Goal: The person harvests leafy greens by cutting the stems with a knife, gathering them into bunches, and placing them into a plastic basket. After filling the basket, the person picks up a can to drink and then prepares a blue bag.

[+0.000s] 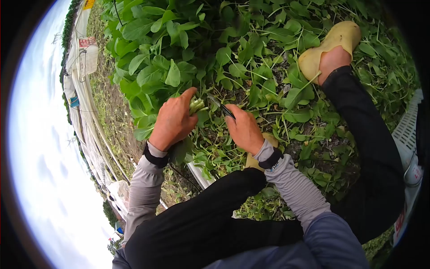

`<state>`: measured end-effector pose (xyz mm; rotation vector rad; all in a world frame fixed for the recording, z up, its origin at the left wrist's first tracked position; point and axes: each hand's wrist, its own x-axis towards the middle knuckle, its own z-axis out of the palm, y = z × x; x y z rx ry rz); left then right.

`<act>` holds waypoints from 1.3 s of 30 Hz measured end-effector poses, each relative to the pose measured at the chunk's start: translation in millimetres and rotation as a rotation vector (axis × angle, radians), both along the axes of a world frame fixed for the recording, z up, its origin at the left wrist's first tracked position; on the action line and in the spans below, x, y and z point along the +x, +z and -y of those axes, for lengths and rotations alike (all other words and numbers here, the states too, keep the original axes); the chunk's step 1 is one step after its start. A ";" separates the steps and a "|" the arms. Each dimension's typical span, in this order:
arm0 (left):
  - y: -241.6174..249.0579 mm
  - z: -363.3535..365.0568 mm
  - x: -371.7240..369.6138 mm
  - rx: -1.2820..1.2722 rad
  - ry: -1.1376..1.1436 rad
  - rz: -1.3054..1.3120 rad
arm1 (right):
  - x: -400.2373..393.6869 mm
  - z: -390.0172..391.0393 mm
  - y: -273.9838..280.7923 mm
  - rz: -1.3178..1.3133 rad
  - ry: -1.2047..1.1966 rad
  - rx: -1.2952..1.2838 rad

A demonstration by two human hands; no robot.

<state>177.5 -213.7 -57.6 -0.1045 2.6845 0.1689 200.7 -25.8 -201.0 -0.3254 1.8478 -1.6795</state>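
Note:
My left hand (174,120) is closed around a bunch of leafy greens, whose pale stem ends (197,106) stick out between the thumb and forefinger. Some of the bunch's leaves show below the palm, partly hidden by the hand and wrist. A small knife (217,103) with a dark handle is in my right hand (244,131), its blade pointing up and left toward the stem ends. A narrow gap separates the blade tip from the stems. Just beyond my left hand stand dense upright leafy greens (152,74).
Loose leaves and cut stems (295,112) litter the soil. My feet wear tan shoes (333,47), one stretched out at upper right, the other tucked behind my right wrist. A white perforated crate (408,119) stands at the right edge. White plastic sheeting (87,58) runs along the left.

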 end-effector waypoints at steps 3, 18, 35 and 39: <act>-35.7 64.1 -12.2 -0.170 0.031 -0.105 | -19.3 27.1 -7.3 -0.163 -0.100 -0.085; -94.1 160.5 9.5 -0.246 0.148 0.129 | -65.3 148.5 -26.7 -0.279 0.087 0.163; -86.2 141.3 14.1 -0.465 0.180 0.352 | -29.0 152.0 -43.2 -0.203 0.083 0.086; -83.9 149.3 24.5 -0.390 0.109 0.283 | -27.3 141.8 -44.3 -0.238 0.165 0.075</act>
